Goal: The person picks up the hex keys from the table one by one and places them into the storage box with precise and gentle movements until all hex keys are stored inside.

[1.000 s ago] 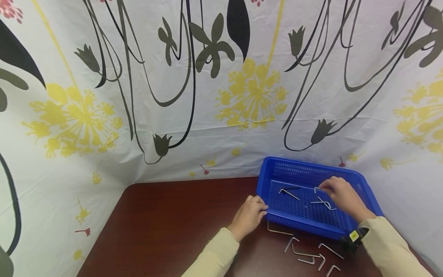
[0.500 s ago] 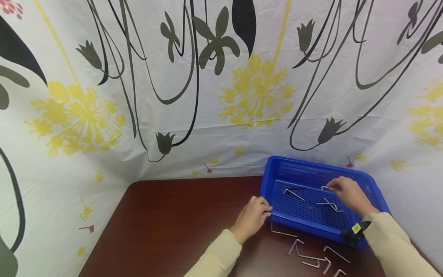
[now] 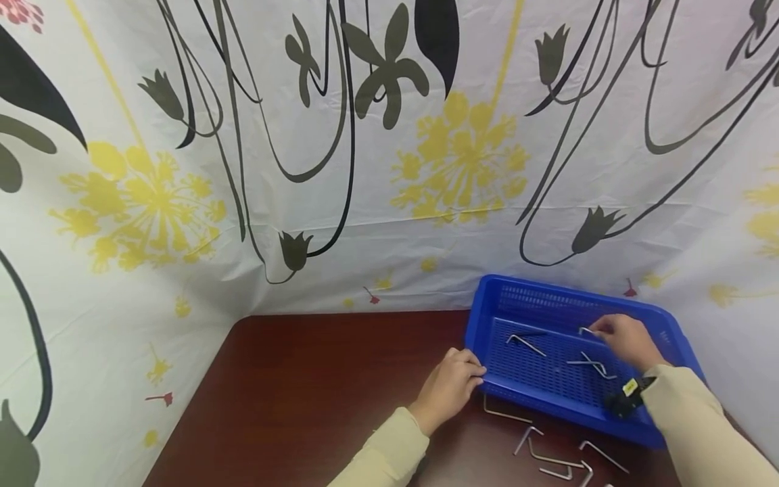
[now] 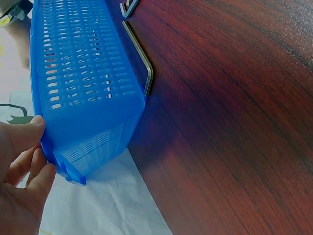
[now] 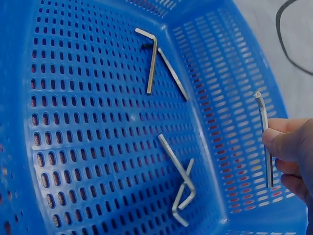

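A blue perforated plastic basket [image 3: 554,404] stands on the dark red table. My left hand [image 3: 447,391] grips its near left corner, the thumb [image 4: 22,133] on one side of the rim and curled fingers on the other. Over the basket's back right part, my right hand [image 3: 623,341] pinches a hex key [image 5: 264,120] between thumb and fingers, its short bent end pointing up in the right wrist view. On the basket floor lie two crossed hex keys [image 5: 177,164]. Another silver hex key [image 5: 152,63] rests farther left, with a dark-ended one [image 5: 172,73] beside it.
Several more hex keys, among them a long one [image 3: 508,414], lie on the table [image 3: 341,385] along the basket's near side. A white floral cloth [image 3: 365,223] hangs behind the table. A black device [image 3: 627,400] sits on the right wrist.
The head view has turned a little, so the scene sits farther right. My right hand has shifted slightly right over the basket, still pinching the hex key; my left hand keeps its grip.
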The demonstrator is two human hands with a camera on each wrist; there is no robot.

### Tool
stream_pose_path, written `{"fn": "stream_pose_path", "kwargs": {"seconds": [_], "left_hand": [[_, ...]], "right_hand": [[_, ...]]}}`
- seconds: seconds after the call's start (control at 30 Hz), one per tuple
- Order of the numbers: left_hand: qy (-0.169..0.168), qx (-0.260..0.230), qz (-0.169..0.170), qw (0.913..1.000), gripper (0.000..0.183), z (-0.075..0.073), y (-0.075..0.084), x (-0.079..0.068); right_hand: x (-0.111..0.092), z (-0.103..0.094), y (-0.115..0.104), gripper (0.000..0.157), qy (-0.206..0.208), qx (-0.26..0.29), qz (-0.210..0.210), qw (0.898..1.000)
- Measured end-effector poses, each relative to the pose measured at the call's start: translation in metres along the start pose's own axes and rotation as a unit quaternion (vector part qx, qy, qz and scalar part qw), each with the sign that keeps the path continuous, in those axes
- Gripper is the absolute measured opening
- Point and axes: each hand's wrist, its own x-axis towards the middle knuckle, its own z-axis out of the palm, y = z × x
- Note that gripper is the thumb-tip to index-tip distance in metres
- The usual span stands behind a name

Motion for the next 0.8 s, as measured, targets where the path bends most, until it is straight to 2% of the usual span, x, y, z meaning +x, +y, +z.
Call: {"fn": "stream_pose_path", "kwargs": {"seconds": [0.23, 0.57, 0.8], "left_hand": [[-0.003, 0.0, -0.006, 1.0, 0.014, -0.004, 0.001, 0.001], [-0.002, 0.011, 0.008, 0.9999, 0.015, -0.003, 0.003, 0.001], [-0.016, 0.025, 0.012, 0.9995, 0.014, -0.003, 0.001, 0.003]], "right_hand": [[-0.001, 0.008, 0.011, 0.009, -0.003, 0.006, 0.025, 1.0], [-0.005, 0.019, 0.034, 0.009, -0.019, 0.013, 0.069, 0.997], [-0.008, 0.029, 0.044, 0.011, -0.038, 0.018, 0.091, 0.995]]}}
